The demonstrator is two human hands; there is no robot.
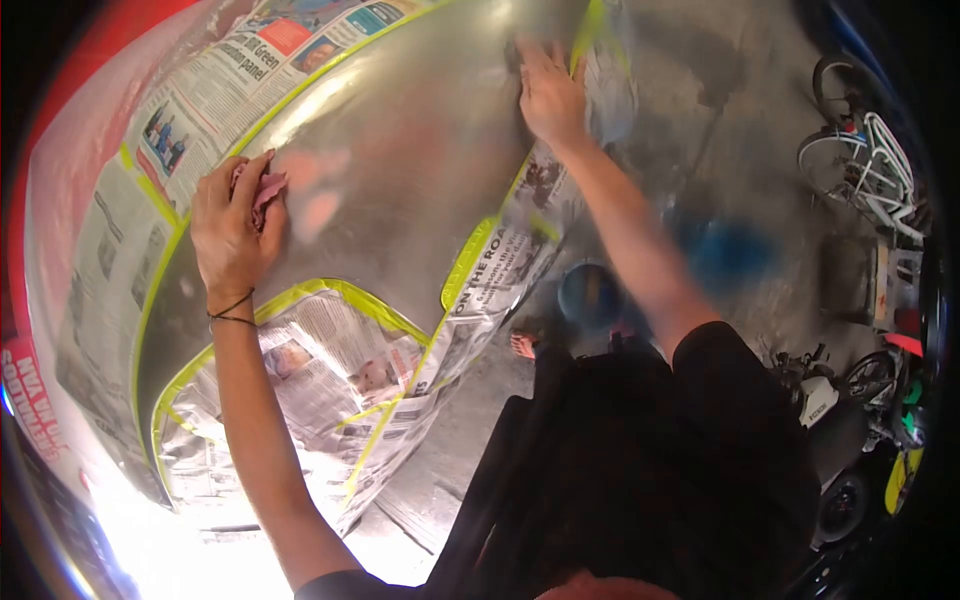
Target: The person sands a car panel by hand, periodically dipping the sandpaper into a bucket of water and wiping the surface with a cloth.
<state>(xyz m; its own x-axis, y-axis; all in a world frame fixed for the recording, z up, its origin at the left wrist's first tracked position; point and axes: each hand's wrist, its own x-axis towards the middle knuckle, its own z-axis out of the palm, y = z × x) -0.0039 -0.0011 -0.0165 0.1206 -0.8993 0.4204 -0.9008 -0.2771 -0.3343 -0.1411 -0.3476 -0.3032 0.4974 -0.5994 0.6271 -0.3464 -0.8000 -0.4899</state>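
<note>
A glossy grey vehicle panel (400, 170) is bordered with yellow-green masking tape (305, 83) and newspaper (225, 85). My left hand (232, 225) rests at the panel's left side, its fingers closed around a crumpled pinkish cloth (265, 197). Toward the top of the view, my right hand (552, 98) lies on the panel near its right taped edge, fingers stretched out. A dark patch shows beside those fingertips; whether it is shadow or an object, I cannot make out. Below my left hand, newspaper also covers a rounded, taped area (310, 340).
Clear plastic sheeting and red bodywork (50, 120) border the far left. On the concrete floor (690, 120) stand a blue bucket (590, 294) and a blurred blue object (730, 250). A white bicycle (880, 170) and a motorbike (820, 400) stand along the right.
</note>
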